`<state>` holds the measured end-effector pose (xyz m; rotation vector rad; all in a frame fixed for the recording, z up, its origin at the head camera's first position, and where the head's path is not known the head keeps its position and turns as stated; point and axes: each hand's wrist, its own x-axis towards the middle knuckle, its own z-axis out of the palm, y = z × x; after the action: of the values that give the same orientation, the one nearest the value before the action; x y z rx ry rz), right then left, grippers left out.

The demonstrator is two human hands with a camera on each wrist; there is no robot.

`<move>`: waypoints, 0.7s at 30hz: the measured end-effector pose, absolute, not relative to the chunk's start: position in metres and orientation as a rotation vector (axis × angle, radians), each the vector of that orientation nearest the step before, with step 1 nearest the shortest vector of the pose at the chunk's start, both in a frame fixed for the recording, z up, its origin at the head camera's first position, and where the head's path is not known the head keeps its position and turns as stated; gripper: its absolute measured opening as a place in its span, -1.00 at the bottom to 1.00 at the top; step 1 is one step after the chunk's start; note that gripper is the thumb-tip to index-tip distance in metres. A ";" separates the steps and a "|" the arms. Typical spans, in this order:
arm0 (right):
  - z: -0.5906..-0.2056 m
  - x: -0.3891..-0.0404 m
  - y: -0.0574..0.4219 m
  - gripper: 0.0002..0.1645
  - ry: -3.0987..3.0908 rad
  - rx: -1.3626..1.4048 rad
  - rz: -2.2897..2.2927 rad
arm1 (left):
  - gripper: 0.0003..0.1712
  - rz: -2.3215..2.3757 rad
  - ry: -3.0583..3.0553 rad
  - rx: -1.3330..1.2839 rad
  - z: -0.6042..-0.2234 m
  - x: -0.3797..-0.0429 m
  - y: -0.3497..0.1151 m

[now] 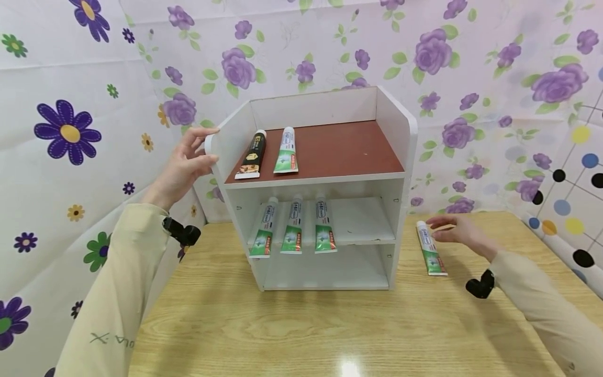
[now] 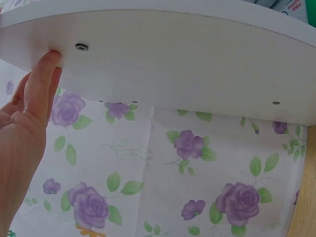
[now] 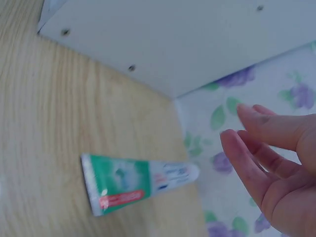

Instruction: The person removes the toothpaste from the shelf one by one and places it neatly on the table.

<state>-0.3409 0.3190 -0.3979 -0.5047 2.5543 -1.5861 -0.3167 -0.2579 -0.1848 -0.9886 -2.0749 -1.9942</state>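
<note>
My left hand (image 1: 181,165) holds the upper front edge of the white shelf unit's left side panel (image 1: 223,152). In the left wrist view, fingertips (image 2: 53,55) rest against the panel's outer face. On the right, a green and white toothpaste tube (image 1: 430,251) lies on the wooden table, cap pointing away from me. My right hand (image 1: 464,235) hovers beside its cap end. The right wrist view shows the hand's fingers and thumb apart, holding nothing, with the tube (image 3: 138,180) below and to the left.
On the brown top shelf (image 1: 339,146) lie a black tube (image 1: 254,154) and a green and white tube (image 1: 287,152). Three similar tubes, one being the rightmost tube (image 1: 324,225), jut over the middle shelf's front edge. Flowered cloth (image 1: 301,47) hangs behind the wooden table (image 1: 282,330).
</note>
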 end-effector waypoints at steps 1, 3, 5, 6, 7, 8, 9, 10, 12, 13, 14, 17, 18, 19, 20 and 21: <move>-0.392 -0.340 0.317 -0.44 2.534 -0.507 -1.617 | -0.50 -1.987 -2.079 -0.987 -0.185 -0.316 -0.258; -0.381 -0.339 0.313 -0.43 2.502 -0.495 -1.671 | -0.50 -1.986 -2.082 -0.987 -0.184 -0.316 -0.257; -0.372 -0.338 0.310 -0.43 2.485 -0.491 -1.711 | -0.50 -1.987 -2.080 -0.988 -0.184 -0.317 -0.257; -0.367 -0.338 0.309 -0.43 2.467 -0.489 -1.735 | -0.50 -1.986 -2.077 -0.990 -0.184 -0.317 -0.257; -0.363 -0.338 0.308 -0.45 2.454 -0.497 -1.754 | -0.50 -1.987 -2.073 -0.992 -0.184 -0.317 -0.257; -0.358 -0.338 0.307 -0.46 2.438 -0.500 -1.778 | -0.50 -1.992 -2.066 -0.997 -0.184 -0.318 -0.257; -0.354 -0.337 0.306 -0.48 2.427 -0.509 -1.797 | -0.50 -1.995 -2.059 -1.001 -0.184 -0.318 -0.257; -0.350 -0.336 0.305 -0.51 2.420 -0.527 -1.812 | -0.50 -1.997 -2.051 -1.006 -0.184 -0.318 -0.257; -0.341 -0.334 0.303 -0.60 2.388 -0.537 -1.866 | -0.50 -2.005 -2.038 -1.013 -0.184 -0.318 -0.257; -0.336 -0.332 0.302 -0.64 2.374 -0.557 -1.885 | -0.50 -2.007 -2.037 -1.015 -0.184 -0.318 -0.257; -0.330 -0.330 0.301 -0.68 2.353 -0.574 -1.909 | -0.51 -2.005 -2.037 -1.015 -0.184 -0.318 -0.257; -0.308 -0.324 0.296 -0.73 2.300 -0.599 -2.009 | -0.51 -1.997 -2.044 -1.010 -0.185 -0.317 -0.257; -0.300 -0.323 0.294 -0.74 2.262 -0.615 -2.058 | -0.51 -1.992 -2.048 -1.008 -0.185 -0.317 -0.257; -0.290 -0.321 0.292 -0.74 2.224 -0.640 -2.099 | -0.52 -1.988 -2.051 -1.007 -0.185 -0.317 -0.256; -0.280 -0.319 0.289 -0.75 2.183 -0.661 -2.146 | -0.52 -1.985 -2.052 -1.006 -0.185 -0.317 -0.256; -0.270 -0.317 0.287 -0.75 2.140 -0.683 -2.194 | -0.51 -1.986 -2.052 -1.007 -0.185 -0.317 -0.256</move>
<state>-0.3172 0.2865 -0.2703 -0.6831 2.1402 -2.1938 -0.3172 -0.2559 -0.1852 -1.0073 -2.0523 -1.9859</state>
